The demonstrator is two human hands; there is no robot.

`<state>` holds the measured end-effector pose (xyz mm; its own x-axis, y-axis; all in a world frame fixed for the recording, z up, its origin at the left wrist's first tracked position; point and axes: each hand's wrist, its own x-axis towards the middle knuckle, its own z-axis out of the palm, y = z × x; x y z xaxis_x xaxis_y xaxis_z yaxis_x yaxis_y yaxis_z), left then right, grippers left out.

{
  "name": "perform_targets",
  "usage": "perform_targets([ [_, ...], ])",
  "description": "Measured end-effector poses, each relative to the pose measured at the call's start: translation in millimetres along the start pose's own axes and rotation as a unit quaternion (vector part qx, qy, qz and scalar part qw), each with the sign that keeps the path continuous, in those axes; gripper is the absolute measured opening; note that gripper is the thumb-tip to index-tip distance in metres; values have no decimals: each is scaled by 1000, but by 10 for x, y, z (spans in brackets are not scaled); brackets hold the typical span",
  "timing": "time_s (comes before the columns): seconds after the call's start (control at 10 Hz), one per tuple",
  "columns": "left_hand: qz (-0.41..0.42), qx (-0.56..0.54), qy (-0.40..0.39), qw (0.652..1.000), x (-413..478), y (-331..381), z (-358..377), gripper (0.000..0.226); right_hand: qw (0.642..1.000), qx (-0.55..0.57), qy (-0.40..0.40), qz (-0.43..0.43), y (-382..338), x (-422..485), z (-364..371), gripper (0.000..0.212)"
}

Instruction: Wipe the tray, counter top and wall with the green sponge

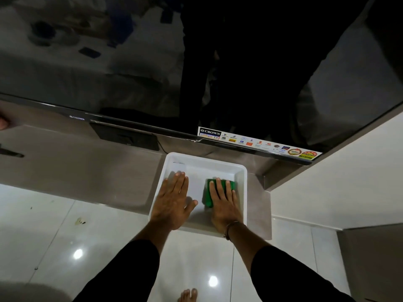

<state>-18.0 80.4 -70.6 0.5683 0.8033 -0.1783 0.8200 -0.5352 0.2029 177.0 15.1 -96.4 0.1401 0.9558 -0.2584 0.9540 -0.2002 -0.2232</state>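
Pressing down flat, the right hand (pixel 224 201) covers a green rectangular sponge (pixel 209 194) inside the white rectangular plastic tray (pixel 241 188), fingers laid straight over the sponge's top rather than curled around it. The sponge lies on the tray floor in the right half, its long axis running roughly from the person toward the back rim, with green showing past the fingertips and along the thumb side (its right edge is hidden under the hand). The left hand (pixel 174 201) rests open and flat on the tray's left half, palm down, fingers together and pointing toward the back, thumb spread toward the sponge; it grips nothing. A thin bracelet (pixel 230 228) circles the right wrist, and both forearms wear black sleeves (pixel 281 269).

The tray sits on a grey-brown counter top (pixel 87 166), close to its right end, just below the lower edge of a black flat television (pixel 130 62) bearing a strip of stickers (pixel 257 142). A pale wall (pixel 349 175) rises to the right. Glossy white floor tiles (pixel 54 247) lie below.
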Motion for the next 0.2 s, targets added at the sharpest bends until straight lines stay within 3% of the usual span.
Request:
perform_targets([
  [0.2,-11,25,-7,1000,-98,172,-98,87,998,62,22,-16,-21,-144,-161,90],
])
